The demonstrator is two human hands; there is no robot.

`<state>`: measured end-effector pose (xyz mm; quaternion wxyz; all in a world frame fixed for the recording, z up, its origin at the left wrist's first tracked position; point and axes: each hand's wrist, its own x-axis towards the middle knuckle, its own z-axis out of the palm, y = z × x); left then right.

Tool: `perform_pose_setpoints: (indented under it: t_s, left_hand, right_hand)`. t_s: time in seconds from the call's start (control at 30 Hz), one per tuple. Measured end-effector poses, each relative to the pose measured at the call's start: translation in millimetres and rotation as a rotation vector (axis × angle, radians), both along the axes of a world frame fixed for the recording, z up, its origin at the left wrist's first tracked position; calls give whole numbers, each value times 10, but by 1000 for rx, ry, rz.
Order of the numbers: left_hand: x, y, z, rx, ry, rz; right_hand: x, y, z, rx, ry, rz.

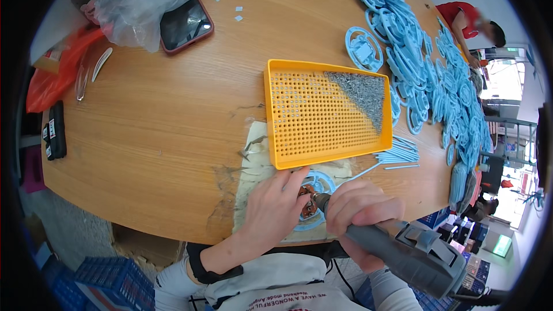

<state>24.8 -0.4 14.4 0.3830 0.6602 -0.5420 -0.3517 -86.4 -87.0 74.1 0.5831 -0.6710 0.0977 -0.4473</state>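
Observation:
My right hand [363, 213] is wrapped round a dark grey electric screwdriver [409, 249], tilted with its tip at a copper-brown piece [309, 207]. That piece sits inside a light-blue round plastic frame [324, 177] with an open rim. My left hand [271, 204] holds the frame from the left, its fingertips beside the brown piece and the tool tip. The fingers partly hide the frame, and whether a screw is under the tip cannot be made out. Just beyond stands a yellow perforated tray [334, 159] with small metal screws [367, 93] heaped in its far right corner.
Under the work lies a stained pale cloth [246, 167]. Blue rods [400, 151] lie right of the tray; blue round frames [409, 60] pile up along the right. A phone [185, 25] and plastic bag [147, 3] lie far left. Another person [464, 20] is at the far right.

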Motion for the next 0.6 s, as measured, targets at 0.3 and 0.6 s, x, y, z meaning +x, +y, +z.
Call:
perform_pose_setpoints:
  t_s: [0.3,0.6]
  left_hand:
    - [7,-11,-10,-4,11,-2]
    - [-25,5,-43,-52,-26,11]
  right_hand:
    - [99,-112,-43,-317,94,117]
    - [-32,-158,-36,-80,106,252]
